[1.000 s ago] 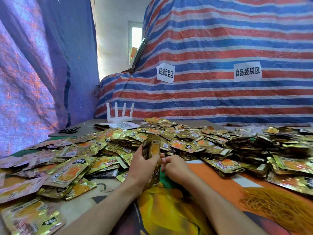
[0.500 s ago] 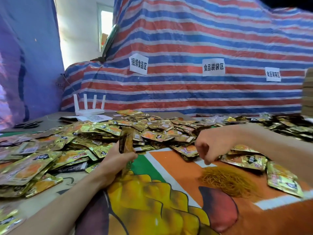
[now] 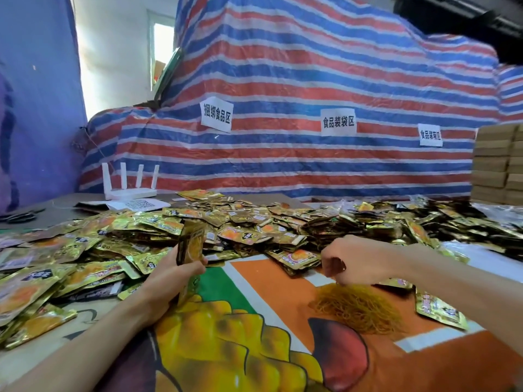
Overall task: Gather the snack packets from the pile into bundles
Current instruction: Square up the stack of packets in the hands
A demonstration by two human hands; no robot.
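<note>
Well beyond the left hand [image 3: 167,278] and the right hand [image 3: 357,261], a red, blue and white striped tarpaulin [image 3: 283,80] drapes the whole back, with three white paper signs [image 3: 338,122] in Chinese characters stuck to it. Far past the left hand and to its left, a white router [image 3: 128,191] with four upright antennas stands near a blue-purple tarpaulin [image 3: 34,108], and daylight comes through a window [image 3: 163,46] in a white wall [image 3: 113,66]. Beyond the right hand, to its right, brown cardboard boxes [image 3: 498,162] are stacked; under both hands lies a table cover [image 3: 283,292] printed orange, green and yellow.
</note>
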